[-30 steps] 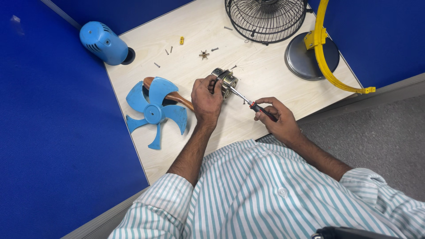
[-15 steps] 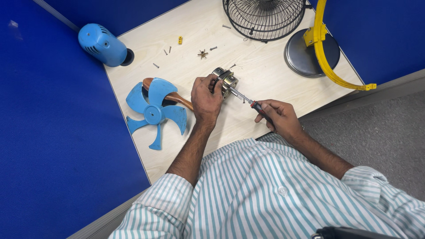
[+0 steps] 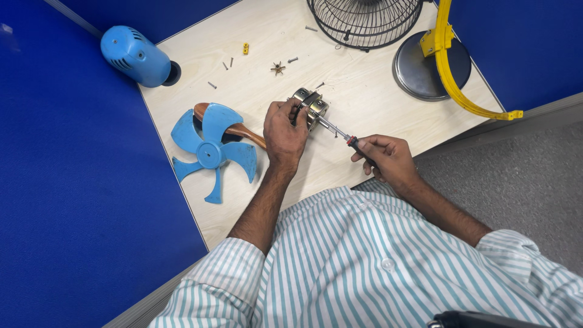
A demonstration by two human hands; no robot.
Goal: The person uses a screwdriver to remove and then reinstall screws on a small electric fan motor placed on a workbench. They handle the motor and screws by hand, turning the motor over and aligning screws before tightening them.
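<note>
My left hand [image 3: 284,132] grips a small metal fan motor [image 3: 311,104] that rests on the light wooden table [image 3: 364,79]. My right hand [image 3: 385,157] holds a screwdriver [image 3: 343,135] by its dark handle, and the shaft's tip meets the motor's side. A blue fan blade [image 3: 209,149] lies to the left of my left hand, on top of a brown wooden-handled tool [image 3: 243,130].
A blue motor housing [image 3: 133,56] lies at the table's far left corner. A black wire fan guard [image 3: 364,21] and a round metal base [image 3: 428,67] with a yellow curved bracket [image 3: 452,79] stand at the back right. Several loose screws [image 3: 278,68] dot the tabletop. Blue partition walls enclose the table.
My right hand and the screwdriver have shifted slightly; the left hand stays on the motor. The view has drifted a little.
</note>
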